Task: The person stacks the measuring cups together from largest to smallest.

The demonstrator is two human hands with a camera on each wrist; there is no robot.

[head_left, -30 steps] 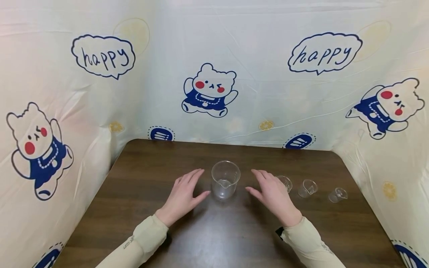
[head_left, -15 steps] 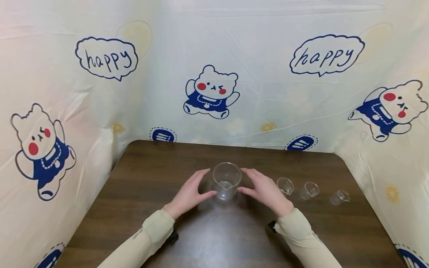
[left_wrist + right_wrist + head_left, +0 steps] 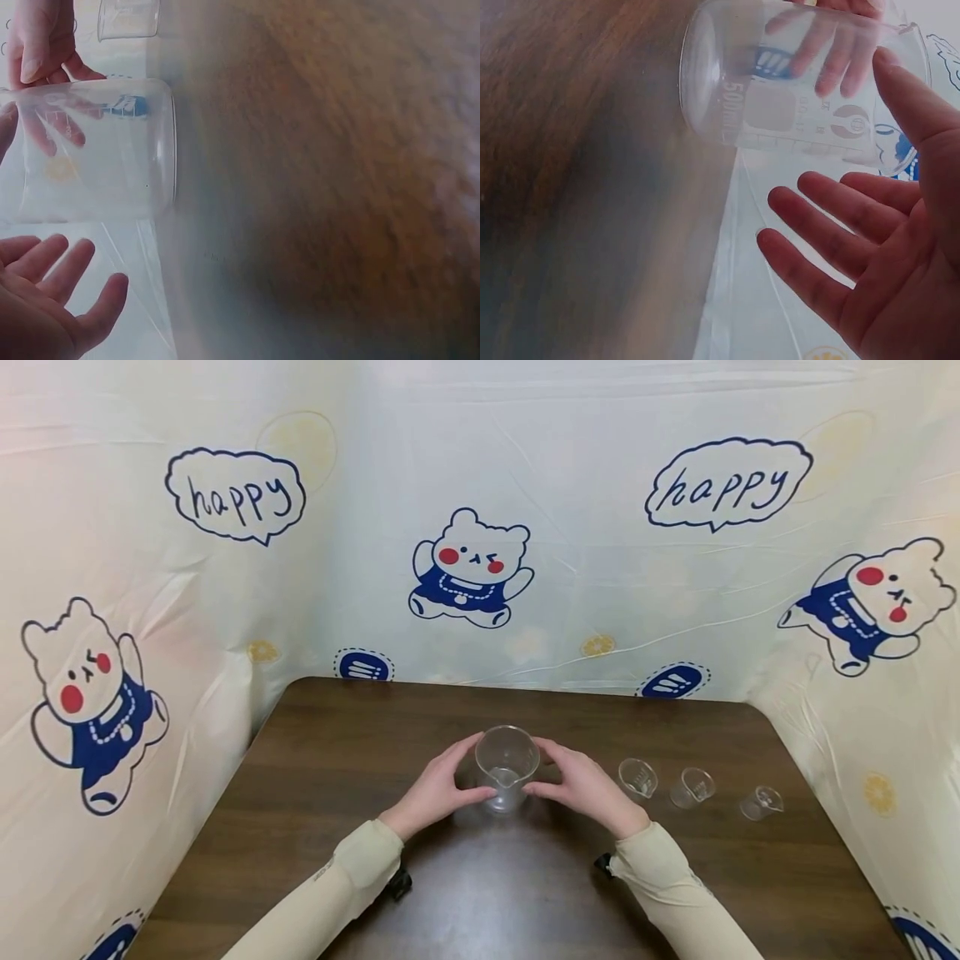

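Observation:
A large clear glass beaker [image 3: 507, 756] stands upright on the table, its spout toward the person. A "500ml" mark shows on the beaker [image 3: 780, 105] in the right wrist view. Both hands flank it. On its left, the left hand [image 3: 435, 787] has thumb and fingers spread around the side; in the left wrist view a gap separates the fingers of this hand [image 3: 45, 292] from the glass. Opposite, the right hand [image 3: 588, 783] is spread likewise, and in the right wrist view its fingers [image 3: 832, 225] lie apart from the wall. Whether either thumb touches cannot be told.
To the right of the right hand, three smaller clear beakers stand in a row: the largest [image 3: 637, 777], a middle one [image 3: 692, 787] and the smallest [image 3: 761, 803]. The dark wooden table [image 3: 345, 727] is bordered by a printed white cloth [image 3: 585, 568].
Both hands have moved inward from either side, toward the large beaker, and now lie close around it. The beaker stays in place on the table.

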